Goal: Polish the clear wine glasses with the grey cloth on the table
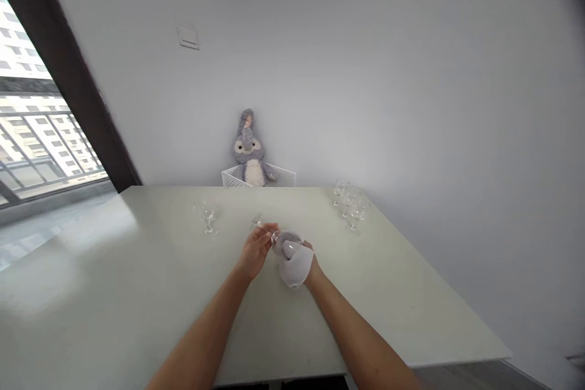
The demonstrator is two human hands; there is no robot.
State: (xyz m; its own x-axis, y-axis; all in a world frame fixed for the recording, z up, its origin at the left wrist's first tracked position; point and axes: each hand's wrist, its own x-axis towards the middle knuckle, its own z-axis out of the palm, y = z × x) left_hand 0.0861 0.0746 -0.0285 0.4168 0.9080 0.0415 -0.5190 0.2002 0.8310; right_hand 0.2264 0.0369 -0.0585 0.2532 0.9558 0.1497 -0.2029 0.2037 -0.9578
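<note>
Over the middle of the table, my left hand has its fingers closed on the short stem of a clear stemmed glass, which is tilted sideways. A pale cloth covers much of the glass's bowl. My right hand is closed on this cloth from the right, with most of its fingers hidden behind the fabric. Just beyond my left fingers shows another bit of clear glass; whether it is a separate glass or part of the held one, I cannot tell.
To the left stands a stemmed glass. Several more glasses are grouped at the table's back right. Behind the pale table, a plush toy sits in a white perforated basket against the wall. A window is at far left.
</note>
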